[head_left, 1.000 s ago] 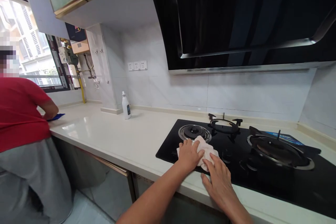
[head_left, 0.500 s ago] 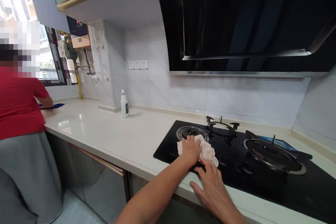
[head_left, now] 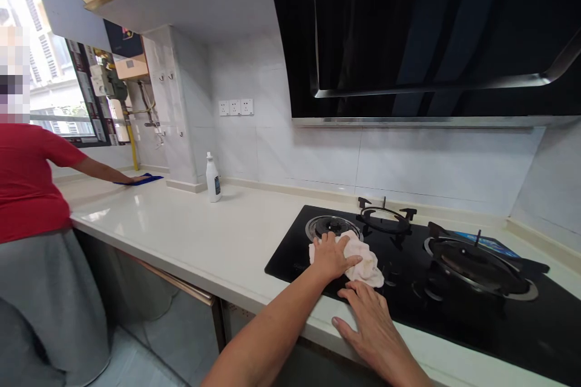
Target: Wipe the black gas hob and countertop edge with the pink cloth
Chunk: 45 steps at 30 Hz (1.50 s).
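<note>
My left hand (head_left: 333, 256) presses down on a crumpled white cloth (head_left: 365, 260), fingers curled over it, on the black glass hob (head_left: 290, 260). The cloth lies just in front of the bare left burner ring (head_left: 333, 227). My right hand (head_left: 368, 323) lies flat with fingers spread on the hob's front edge and the counter rim, just below the cloth, holding nothing.
A loose pan support (head_left: 385, 219) sits behind the cloth; the right burner (head_left: 479, 260) keeps its grate. A white bottle (head_left: 213, 178) stands on the cream counter (head_left: 195, 236). At the left a person in a red top wipes with a blue cloth (head_left: 143, 179). A range hood (head_left: 431, 36) hangs overhead.
My right hand has come off the cloth and slid back to the hob's front edge. The left hand and cloth shifted slightly. The other person's arm has stretched out along the counter.
</note>
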{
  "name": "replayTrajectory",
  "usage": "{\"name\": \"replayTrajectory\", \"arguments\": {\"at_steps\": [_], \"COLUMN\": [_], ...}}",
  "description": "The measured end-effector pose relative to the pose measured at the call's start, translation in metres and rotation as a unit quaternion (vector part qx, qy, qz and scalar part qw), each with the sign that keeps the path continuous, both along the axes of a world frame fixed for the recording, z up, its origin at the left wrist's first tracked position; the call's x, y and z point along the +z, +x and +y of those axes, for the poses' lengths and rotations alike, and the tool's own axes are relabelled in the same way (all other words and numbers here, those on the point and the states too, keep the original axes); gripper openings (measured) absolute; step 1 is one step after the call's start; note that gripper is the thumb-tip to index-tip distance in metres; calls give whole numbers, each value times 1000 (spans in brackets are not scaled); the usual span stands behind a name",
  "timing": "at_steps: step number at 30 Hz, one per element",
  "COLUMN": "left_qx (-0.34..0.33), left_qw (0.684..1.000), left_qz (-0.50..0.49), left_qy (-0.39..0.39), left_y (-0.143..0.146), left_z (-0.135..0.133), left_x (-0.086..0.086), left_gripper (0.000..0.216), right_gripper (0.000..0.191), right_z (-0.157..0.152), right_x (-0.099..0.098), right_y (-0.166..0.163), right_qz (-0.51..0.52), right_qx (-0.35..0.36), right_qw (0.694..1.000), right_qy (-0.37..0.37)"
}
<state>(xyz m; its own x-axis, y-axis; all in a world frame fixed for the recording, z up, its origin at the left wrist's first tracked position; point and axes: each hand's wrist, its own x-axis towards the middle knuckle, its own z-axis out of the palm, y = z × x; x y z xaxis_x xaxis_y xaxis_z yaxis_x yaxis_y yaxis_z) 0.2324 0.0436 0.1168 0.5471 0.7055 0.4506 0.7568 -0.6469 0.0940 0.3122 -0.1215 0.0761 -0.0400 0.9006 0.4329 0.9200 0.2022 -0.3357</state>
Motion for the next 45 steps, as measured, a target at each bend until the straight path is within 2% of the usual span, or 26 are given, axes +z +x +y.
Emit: {"name": "replayTrajectory", "arguments": {"at_steps": [6,12,20,28,38,45], "left_qx": [5,10,18,79,224,271], "left_qw": [1000,1000,999,996,972,960], "left_qz": [0,12,29,38,33,48], "left_qy": [-7,-13,-22,-35,-65,-49], "left_y": [0,-3,-27,-72,-156,-204], "left_z": [10,10,17,29,60,57], "left_x": [3,5,9,15,18,16], "left_gripper": [71,65,64,60,60,56], "right_gripper": [42,38,36,35,34,34], "right_z": [-1,-3,-3,-6,-6,-6], "right_x": [-2,6,11,9,9,8], "right_y": [2,1,-1,-2,0,2], "right_qz": [8,15,18,25,22,19], "right_qx": [-4,-4,3,3,6,8], "right_qw": [1000,999,999,1000,1000,1000], "right_qy": [-19,-30,-26,-16,-9,-18]}}
